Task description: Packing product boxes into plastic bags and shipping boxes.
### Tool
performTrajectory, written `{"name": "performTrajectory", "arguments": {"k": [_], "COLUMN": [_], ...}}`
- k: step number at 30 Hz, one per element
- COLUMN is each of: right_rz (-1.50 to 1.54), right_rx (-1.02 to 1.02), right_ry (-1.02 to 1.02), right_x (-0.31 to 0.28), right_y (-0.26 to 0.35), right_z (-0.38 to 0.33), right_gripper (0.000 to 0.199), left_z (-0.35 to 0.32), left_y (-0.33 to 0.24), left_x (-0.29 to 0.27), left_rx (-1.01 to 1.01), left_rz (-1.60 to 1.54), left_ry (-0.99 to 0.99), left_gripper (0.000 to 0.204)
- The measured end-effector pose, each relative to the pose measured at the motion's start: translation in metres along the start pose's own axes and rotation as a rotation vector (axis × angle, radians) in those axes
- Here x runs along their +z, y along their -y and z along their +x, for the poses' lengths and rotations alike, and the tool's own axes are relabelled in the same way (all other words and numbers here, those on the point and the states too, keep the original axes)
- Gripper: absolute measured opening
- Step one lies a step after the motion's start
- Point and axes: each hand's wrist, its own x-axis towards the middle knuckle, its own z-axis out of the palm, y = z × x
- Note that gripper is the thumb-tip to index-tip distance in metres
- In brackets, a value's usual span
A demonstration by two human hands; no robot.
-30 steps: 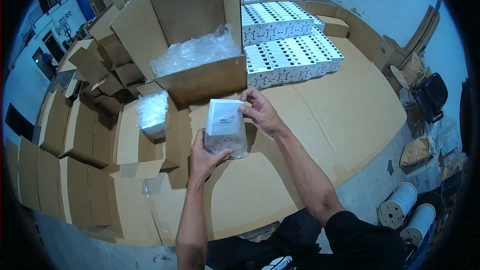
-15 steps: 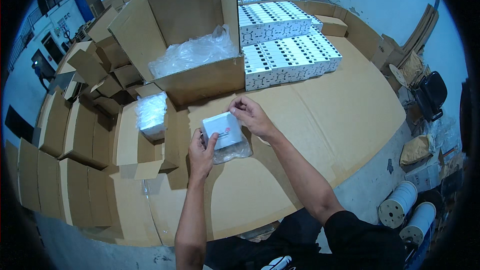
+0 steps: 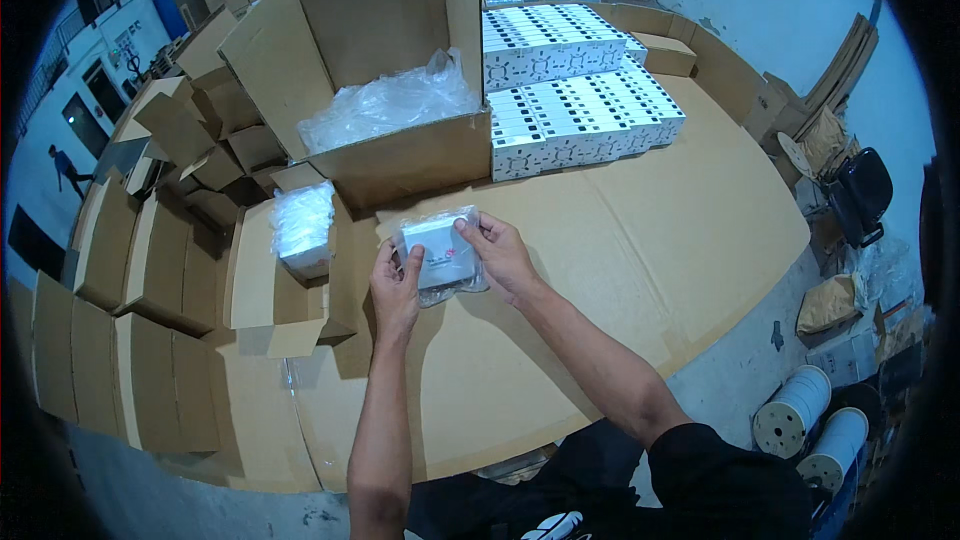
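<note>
A: What are the hands doing?

B: The left hand [image 3: 397, 288] grips the left edge of a flat, white, square packet in a clear plastic sleeve [image 3: 443, 250], its thumb lying on the upper face. The right hand [image 3: 497, 252] pinches the same packet near its upper right corner, thumb on top too. The fingers beneath are mostly hidden.

A: And where is the packet?

B: Between the two hands, over the broad bench covered in brown cardboard [image 3: 600, 310]. I can't tell whether its underside touches.

A: What's near it?

B: Just beyond is a large, open, brown cardboard carton [image 3: 410, 165] with crumpled clear plastic bags [image 3: 395, 108] inside. To the left stands a small, open, brown cardboard box [image 3: 345, 275], holding a row of white packets in clear wrapping [image 3: 303, 223].

A: Anything to the right of the carton?

B: Close beside it, stacked rows of slim white boxes with dark markings [image 3: 585, 120]. Well apart, at the right, white cylindrical spools [image 3: 793, 410] lie on the floor, and a black chair [image 3: 863, 185] stands past the bench's edge.
</note>
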Motion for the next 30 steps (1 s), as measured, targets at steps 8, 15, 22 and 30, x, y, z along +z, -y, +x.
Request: {"name": "performTrajectory", "arguments": {"k": [8,15,22,30], "right_rz": [0.114,0.073,0.078,-0.240], "right_rx": [-0.015,-0.089,-0.155,-0.151], "right_ry": [0.004,0.108,0.197,0.222], "right_x": [0.001,0.007,0.001,-0.004], "right_y": [0.005,0.021,0.025,0.034], "right_z": [-0.003,-0.011,-0.009,-0.012], "right_gripper": [0.029,0.031,0.033,0.048], "left_z": [-0.001,0.000,0.001,-0.005], "left_y": [-0.008,-0.012,-0.017,-0.018], "left_x": [0.005,-0.001,0.002,0.000], "left_rx": [0.056,0.125,0.130,0.133], "left_rz": [-0.035,-0.138,-0.195,-0.203], "left_ry": [-0.103,-0.065,-0.049,0.083], "left_gripper": [0.032,0.032,0.034,0.041]}}
